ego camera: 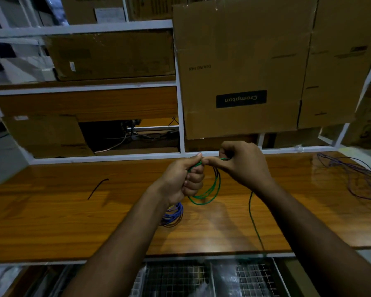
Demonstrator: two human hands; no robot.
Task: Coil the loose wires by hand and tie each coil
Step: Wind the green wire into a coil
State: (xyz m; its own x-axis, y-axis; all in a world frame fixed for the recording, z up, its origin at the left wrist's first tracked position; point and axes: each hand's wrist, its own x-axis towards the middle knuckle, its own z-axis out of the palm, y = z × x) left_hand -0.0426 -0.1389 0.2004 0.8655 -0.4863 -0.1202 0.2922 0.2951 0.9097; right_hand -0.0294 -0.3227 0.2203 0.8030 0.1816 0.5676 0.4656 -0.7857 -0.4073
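A green wire coil (210, 189) hangs in a few loops above the wooden table (73, 211). My left hand (184, 176) grips the coil's top left part. My right hand (242, 163) pinches the same green wire just to the right, thumb touching the left hand's fingers. The wire's loose tail (254, 221) runs down under my right wrist and over the table's front edge. A coiled blue wire (175, 215) lies on the table below my left wrist, partly hidden by it. A loose tangle of purple wire (356, 179) is spread at the table's right end.
A short black wire piece (98, 188) lies on the left half of the table. Behind the table stands a white shelf frame (181, 116) with a large cardboard box (244, 67) and other boxes. Wire mesh trays (201, 277) sit below the front edge.
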